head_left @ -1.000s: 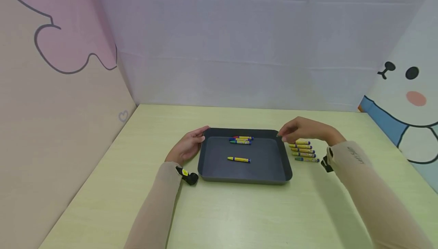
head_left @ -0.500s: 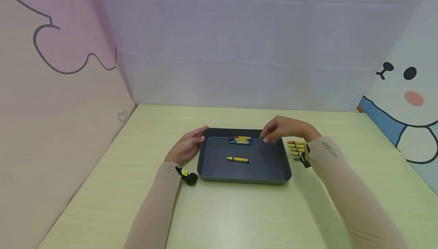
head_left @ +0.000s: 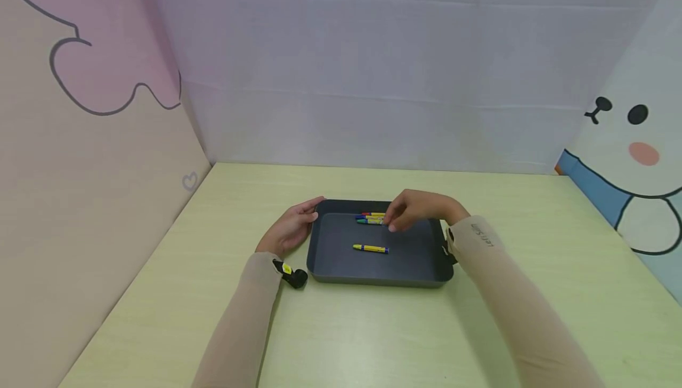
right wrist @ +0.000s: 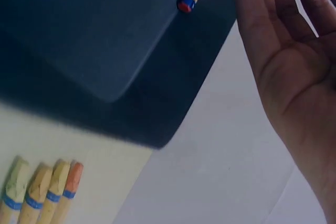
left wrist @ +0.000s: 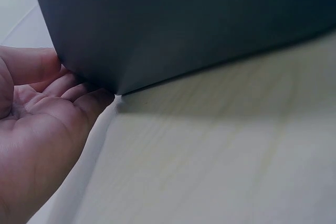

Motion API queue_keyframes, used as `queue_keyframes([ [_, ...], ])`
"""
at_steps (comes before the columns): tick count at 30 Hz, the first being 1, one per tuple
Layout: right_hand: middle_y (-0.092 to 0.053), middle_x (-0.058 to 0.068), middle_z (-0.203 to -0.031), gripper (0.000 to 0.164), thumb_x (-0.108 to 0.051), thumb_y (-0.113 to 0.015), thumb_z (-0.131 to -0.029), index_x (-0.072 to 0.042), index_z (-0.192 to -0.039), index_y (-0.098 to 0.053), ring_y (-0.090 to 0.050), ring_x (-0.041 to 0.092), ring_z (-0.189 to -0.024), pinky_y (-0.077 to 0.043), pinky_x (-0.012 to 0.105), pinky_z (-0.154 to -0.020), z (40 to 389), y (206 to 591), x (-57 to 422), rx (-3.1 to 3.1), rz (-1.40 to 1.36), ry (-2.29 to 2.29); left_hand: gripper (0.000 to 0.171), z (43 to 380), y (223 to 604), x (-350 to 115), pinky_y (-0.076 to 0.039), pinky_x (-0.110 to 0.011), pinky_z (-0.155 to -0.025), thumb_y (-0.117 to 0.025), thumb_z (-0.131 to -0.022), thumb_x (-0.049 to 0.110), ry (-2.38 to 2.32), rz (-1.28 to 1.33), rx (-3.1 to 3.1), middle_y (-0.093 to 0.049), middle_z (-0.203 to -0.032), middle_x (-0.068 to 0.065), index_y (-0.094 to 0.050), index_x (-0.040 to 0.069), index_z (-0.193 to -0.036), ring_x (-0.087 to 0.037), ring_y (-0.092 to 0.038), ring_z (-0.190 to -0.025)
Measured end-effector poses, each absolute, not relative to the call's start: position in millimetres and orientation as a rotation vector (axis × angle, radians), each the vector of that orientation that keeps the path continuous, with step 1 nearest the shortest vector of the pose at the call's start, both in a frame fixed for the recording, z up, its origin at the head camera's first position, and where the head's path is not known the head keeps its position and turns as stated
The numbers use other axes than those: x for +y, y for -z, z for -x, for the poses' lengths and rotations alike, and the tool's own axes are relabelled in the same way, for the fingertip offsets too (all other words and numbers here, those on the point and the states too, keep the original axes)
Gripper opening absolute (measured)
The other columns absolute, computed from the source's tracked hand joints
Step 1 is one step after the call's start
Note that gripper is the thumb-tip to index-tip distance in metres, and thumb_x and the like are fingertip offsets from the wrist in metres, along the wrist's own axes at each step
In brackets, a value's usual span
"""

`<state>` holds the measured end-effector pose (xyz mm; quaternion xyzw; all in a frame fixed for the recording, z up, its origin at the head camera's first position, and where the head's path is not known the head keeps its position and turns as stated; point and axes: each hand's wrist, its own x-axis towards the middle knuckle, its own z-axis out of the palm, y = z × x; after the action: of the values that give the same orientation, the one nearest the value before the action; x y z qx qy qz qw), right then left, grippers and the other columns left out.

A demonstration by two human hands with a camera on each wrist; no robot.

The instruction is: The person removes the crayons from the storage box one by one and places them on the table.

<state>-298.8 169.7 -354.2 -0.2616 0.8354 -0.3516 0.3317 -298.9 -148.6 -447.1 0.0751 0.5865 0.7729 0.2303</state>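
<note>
A pale lilac-grey cloth backdrop (head_left: 341,80) rises behind a light yellow-green, wood-grained bench (head_left: 330,334), over which the person reaches with both arms in beige sleeves (head_left: 240,323). On the bench sits a dark grey rectangular tray (head_left: 341,268) with rounded corners and low walls. The left hand (head_left: 290,228) has its grip on the tray's far left corner, thumb against the wall and fingers tucked about the lower edge. The right hand (head_left: 423,207) is over the tray's far right part, fingers bent and thumb near the fingertips, beside a small group of crayons; whether its grip is closed around one cannot be told, since the fingertips are cut off in the right wrist view. The smallest things are the crayons: a yellow-tipped crayon in a yellow wrapper (head_left: 371,249) lies alone near the tray's middle, while a green-tipped crayon (head_left: 369,222), a blue-tipped crayon (head_left: 366,217) and a red-tipped crayon (head_left: 375,214) lie close together near the far wall. Outside the tray, the right wrist view shows four more in a row, including an orange-tipped crayon (right wrist: 72,182). The work looks about half done, with four crayons inside and at least these four outside
</note>
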Motion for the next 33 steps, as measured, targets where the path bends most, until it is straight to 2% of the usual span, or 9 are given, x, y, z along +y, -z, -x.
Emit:
queue_keyframes([
  [6,-0.068,0.019,-0.112,0.030,-0.011,-0.068,-0.089,0.005,-0.114,-0.066,-0.067,0.016,-0.095,-0.056,0.035,-0.084,298.2,361.9,156.9,2.156,0.729,0.892,0.054,298.5,447.4,-149.1,-0.037,-0.024,-0.107,-0.032,-0.101,-0.006,-2.129,-0.214,1.610,-0.010,-0.162,-0.005,-0.023,0.004,-0.153,-0.020,-0.017,-0.147],
  [13,-0.070,0.015,-0.109,0.029,-0.008,-0.069,-0.087,0.003,-0.114,-0.067,-0.067,0.015,-0.094,-0.056,0.033,-0.083,296.8,368.8,145.2,2.134,0.723,0.862,0.054,298.0,447.4,-148.4,-0.020,-0.038,-0.119,-0.031,-0.101,-0.007,-2.140,-0.214,1.594,-0.007,-0.163,-0.006,-0.022,0.004,-0.153,-0.021,-0.012,-0.148],
  [16,-0.071,0.012,-0.106,0.029,-0.009,-0.069,-0.087,0.002,-0.114,-0.067,-0.067,0.014,-0.092,-0.056,0.033,-0.083,296.1,370.9,141.1,2.129,0.727,0.844,0.054,297.7,447.2,-148.2,-0.018,-0.040,-0.119,-0.031,-0.101,-0.007,-2.140,-0.217,1.590,-0.009,-0.162,-0.007,-0.022,0.004,-0.153,-0.022,-0.014,-0.148],
  [23,-0.071,0.005,-0.097,0.025,-0.010,-0.070,-0.087,-0.004,-0.111,-0.068,-0.065,0.011,-0.086,-0.055,0.029,-0.079,295.3,376.4,131.5,2.152,0.752,0.748,0.054,296.7,446.7,-148.2,-0.023,-0.037,-0.118,-0.032,-0.101,-0.006,-2.132,-0.205,1.610,-0.010,-0.162,-0.007,-0.023,0.004,-0.153,-0.022,-0.017,-0.147],
  [29,-0.070,0.005,-0.096,0.025,-0.009,-0.069,-0.087,-0.005,-0.112,-0.068,-0.063,0.010,-0.082,-0.054,0.027,-0.077,294.7,381.0,126.0,2.144,0.752,0.711,0.054,295.6,445.8,-148.0,-0.020,-0.038,-0.119,-0.033,-0.100,-0.006,-2.138,-0.199,1.616,-0.008,-0.163,-0.006,-0.023,0.003,-0.153,-0.020,-0.014,-0.148],
  [33,-0.067,0.004,-0.091,0.027,-0.010,-0.073,-0.085,-0.005,-0.111,-0.067,-0.059,0.009,-0.076,-0.051,0.025,-0.071,294.3,384.9,123.2,2.160,0.784,0.690,0.054,296.0,445.7,-148.2,-0.028,-0.033,-0.116,-0.033,-0.101,-0.006,-2.129,-0.206,1.617,-0.010,-0.162,-0.007,-0.023,0.004,-0.153,-0.022,-0.017,-0.147],
])
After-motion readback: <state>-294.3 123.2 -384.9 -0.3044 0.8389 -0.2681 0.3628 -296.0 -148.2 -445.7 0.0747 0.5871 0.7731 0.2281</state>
